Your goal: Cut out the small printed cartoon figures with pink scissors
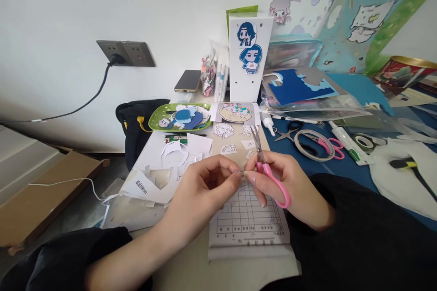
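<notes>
My left hand pinches a tiny paper piece between thumb and forefinger. From the other side, the fingertips of my right hand meet the same piece. Pink-handled scissors rest in my right hand, their blades pointing up and away from me. Below both hands lies a printed form pad with a grid. Just beyond are small paper cutouts with line drawings and a colour picture sheet. What exactly the tiny piece shows is too small to tell.
Paper scraps lie left of my hands, before a green tray of cutouts. A white stand rises behind. Black scissors, a tape roll and a glue tube are on the blue surface at right.
</notes>
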`<state>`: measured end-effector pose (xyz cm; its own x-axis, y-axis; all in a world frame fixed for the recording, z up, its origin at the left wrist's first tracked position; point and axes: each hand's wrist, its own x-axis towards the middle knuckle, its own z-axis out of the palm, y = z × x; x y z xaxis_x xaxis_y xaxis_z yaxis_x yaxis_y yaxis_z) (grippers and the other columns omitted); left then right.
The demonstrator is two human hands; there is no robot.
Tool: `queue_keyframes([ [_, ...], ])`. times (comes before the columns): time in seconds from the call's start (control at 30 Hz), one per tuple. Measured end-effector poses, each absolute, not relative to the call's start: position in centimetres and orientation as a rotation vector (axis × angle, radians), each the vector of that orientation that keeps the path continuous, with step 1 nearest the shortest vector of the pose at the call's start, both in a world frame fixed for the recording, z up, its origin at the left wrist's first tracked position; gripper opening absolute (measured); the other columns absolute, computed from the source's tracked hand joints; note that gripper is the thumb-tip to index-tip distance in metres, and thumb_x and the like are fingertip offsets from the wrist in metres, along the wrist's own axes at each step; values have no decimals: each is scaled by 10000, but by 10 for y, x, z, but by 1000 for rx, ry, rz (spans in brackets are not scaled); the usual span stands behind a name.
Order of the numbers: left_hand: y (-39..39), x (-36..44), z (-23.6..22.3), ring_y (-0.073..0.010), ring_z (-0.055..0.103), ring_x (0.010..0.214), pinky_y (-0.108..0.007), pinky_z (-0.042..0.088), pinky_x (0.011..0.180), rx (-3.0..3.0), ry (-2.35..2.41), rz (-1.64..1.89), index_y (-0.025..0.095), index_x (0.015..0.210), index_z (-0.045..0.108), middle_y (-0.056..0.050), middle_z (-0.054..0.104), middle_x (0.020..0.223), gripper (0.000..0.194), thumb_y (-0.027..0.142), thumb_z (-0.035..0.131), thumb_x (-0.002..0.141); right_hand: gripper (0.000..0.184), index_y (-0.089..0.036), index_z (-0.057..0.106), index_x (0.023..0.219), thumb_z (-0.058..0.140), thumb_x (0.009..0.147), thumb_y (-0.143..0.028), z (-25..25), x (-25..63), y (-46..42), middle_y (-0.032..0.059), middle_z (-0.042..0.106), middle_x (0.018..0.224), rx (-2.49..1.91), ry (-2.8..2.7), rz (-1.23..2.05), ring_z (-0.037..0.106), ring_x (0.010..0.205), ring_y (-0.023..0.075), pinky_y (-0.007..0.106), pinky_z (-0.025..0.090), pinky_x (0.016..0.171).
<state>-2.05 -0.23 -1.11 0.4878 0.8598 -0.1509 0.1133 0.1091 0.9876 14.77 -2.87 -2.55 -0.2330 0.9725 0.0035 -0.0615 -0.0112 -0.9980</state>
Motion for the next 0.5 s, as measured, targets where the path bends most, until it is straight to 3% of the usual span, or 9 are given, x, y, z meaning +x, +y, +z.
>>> queue_keyframes([
  [0.17, -3, -21, -8, -42, 400, 436, -122, 326, 379, 1366, 907, 595, 169, 730, 568, 61, 480, 538, 132, 273, 578, 811, 121, -151, 530, 715, 616, 800, -142, -25, 149, -30, -86, 479, 491, -1052, -1311, 1438, 441, 415, 37, 163, 385, 441],
  [0.33, -5, -22, -5, -49, 430, 444, -133, 358, 394, 1359, 897, 645, 164, 738, 585, 56, 501, 537, 128, 264, 574, 816, 134, -153, 523, 730, 603, 821, -208, -21, 149, -32, -96, 402, 489, -1042, -1289, 1550, 350, 399, 33, 172, 305, 401],
  [0.5, -5, -24, -2, -54, 445, 455, -146, 362, 399, 1366, 912, 660, 157, 732, 588, 42, 532, 572, 142, 260, 556, 825, 110, -153, 534, 762, 603, 821, -215, -17, 148, -34, -89, 409, 519, -1064, -1275, 1492, 354, 423, 42, 189, 287, 419],
])
